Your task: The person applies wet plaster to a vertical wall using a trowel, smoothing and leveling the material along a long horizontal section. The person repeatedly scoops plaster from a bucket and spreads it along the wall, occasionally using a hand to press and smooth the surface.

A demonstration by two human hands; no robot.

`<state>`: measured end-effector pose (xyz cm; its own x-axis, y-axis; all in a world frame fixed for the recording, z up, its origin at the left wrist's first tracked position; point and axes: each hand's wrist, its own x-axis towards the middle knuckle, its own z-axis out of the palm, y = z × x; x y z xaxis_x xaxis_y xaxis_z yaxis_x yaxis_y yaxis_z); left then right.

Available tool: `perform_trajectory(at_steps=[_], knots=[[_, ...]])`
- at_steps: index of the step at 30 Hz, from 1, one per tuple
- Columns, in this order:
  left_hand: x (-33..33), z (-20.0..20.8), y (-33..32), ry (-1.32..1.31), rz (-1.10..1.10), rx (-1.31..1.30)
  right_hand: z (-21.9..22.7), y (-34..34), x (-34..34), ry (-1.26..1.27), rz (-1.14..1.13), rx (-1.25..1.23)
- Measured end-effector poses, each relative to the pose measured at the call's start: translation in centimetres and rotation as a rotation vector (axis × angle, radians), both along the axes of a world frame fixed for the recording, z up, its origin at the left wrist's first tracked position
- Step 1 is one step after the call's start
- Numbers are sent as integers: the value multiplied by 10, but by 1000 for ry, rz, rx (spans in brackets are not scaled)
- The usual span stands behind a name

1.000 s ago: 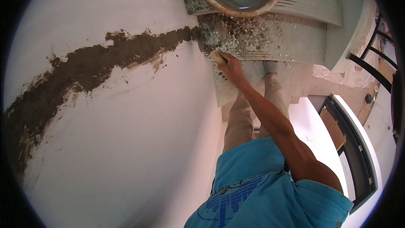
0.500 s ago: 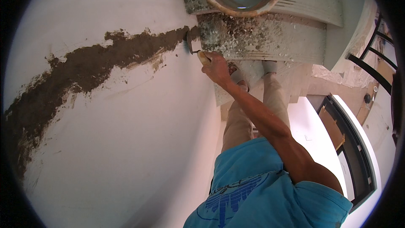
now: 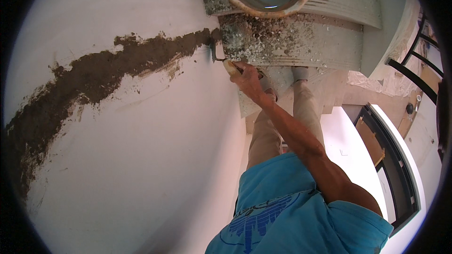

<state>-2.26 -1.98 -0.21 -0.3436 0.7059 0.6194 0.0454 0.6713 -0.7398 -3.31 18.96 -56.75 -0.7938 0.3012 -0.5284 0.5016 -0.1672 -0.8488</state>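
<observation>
My right hand [image 3: 248, 83] is closed round the pale handle of a trowel [image 3: 230, 67]. The blade, seen nearly edge-on, stands against the white wall [image 3: 155, 160], just below the right end of a rough band of brown mortar [image 3: 113, 63]. That band runs along the wall from the lower left up to the corner by the stairs. Whether the blade presses on the wall I cannot tell. My left hand is out of view.
A round basin [image 3: 249, 12] of water with a light-coloured tool in it sits on the upper step. Crumbs of mortar [image 3: 263, 37] litter the stair tread [image 3: 329, 42]. My feet stand on a lower step. Black railing [image 3: 414, 82] and a dark-framed opening [image 3: 400, 178] are on the right.
My right hand and the trowel have shifted slightly toward me and to the right, along the wall. The mortar band looks the same.
</observation>
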Motion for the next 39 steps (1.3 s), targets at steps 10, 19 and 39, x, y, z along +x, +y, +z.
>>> perform_trajectory(at_steps=[10,19,39], knots=[[3,-6,10,14,78,34,53,31,16,-1,17,-180],[2,-2,3,-1,33,-6,9,25,16,-66,-53,-128],[8,6,-9,-74,54,-11,13,-25,-26,37,-1,235]])
